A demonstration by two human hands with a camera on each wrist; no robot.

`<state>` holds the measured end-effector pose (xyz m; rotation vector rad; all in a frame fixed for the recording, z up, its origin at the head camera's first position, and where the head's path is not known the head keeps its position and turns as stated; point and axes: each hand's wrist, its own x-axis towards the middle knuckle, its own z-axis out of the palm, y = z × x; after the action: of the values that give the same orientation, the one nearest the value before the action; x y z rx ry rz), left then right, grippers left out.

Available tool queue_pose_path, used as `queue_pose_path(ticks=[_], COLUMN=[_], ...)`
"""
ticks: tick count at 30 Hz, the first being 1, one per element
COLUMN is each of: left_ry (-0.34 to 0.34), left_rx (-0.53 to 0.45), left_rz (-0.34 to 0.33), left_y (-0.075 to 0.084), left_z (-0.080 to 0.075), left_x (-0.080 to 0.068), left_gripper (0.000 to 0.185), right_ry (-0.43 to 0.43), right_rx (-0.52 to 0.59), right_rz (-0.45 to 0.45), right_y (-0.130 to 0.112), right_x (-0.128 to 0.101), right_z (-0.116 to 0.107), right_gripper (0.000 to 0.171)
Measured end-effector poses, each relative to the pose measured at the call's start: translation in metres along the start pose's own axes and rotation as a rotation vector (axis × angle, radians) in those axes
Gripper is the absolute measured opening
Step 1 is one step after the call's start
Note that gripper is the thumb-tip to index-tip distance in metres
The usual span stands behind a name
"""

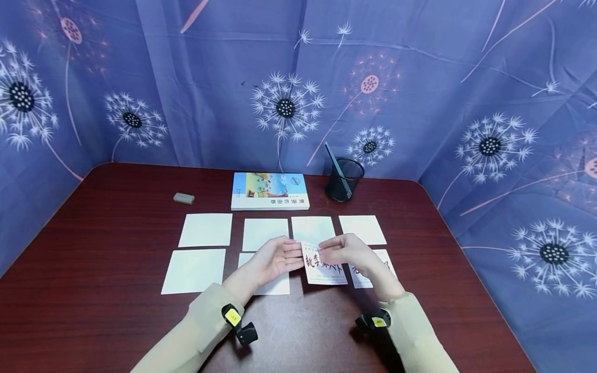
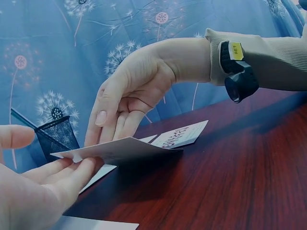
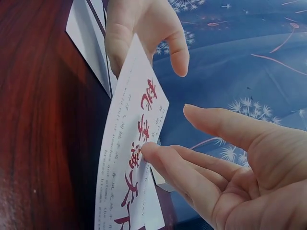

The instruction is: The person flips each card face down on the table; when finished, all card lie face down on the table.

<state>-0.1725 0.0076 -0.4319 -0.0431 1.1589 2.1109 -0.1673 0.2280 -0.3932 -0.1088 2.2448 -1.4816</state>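
A white card with red Chinese calligraphy (image 1: 324, 273) is tilted up off the table between both hands. My left hand (image 1: 276, 259) supports its left edge from below on extended fingers, and the left wrist view shows that thumb raised clear of the card (image 2: 120, 149). From above, the fingertips of my right hand (image 1: 350, 252) touch the written face. In the right wrist view, the right thumb stands apart from the card (image 3: 122, 158). Just to the right lies a second card with red writing (image 1: 361, 282), partly covered by the right hand and wrist.
Several blank-faced white cards lie in two rows, including one at front left (image 1: 193, 271) and one at back right (image 1: 363, 229). Behind them are a book (image 1: 270, 191), an eraser-like block (image 1: 184, 198) and a black mesh pen holder (image 1: 344, 181). A blue dandelion-print curtain (image 1: 210, 103) borders the table.
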Motion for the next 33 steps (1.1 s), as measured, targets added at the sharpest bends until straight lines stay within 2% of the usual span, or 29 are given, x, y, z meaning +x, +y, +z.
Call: queue_pose_path(ticks=[4,10,15,26,33], left_ry=[-0.059,-0.206,-0.281,-0.371,-0.382], left_rx=[0.01,-0.115,-0.176,-0.204,-0.192], left_rz=[0.004,0.014,-0.004,-0.004,-0.003], left_y=[0.003,0.012,0.014,0.013,0.013], left_z=[0.0,0.002,0.004,0.009,0.007], left_x=[-0.002,-0.008,-0.009,-0.01,-0.01], left_gripper=[0.063,0.067,0.069,0.07,0.068], right_ry=[0.007,0.046,0.077,0.133,0.146], right_rx=[0.036,0.12,0.135,0.053,0.082], right_rz=[-0.013,-0.019,-0.024,0.012,0.005], right_y=[-0.004,-0.012,-0.016,-0.025,-0.024], right_x=[-0.003,-0.007,-0.01,-0.015,-0.014], right_z=[0.0,-0.001,-0.002,-0.002,-0.002], right_gripper=[0.046,0.047,0.05,0.055,0.054])
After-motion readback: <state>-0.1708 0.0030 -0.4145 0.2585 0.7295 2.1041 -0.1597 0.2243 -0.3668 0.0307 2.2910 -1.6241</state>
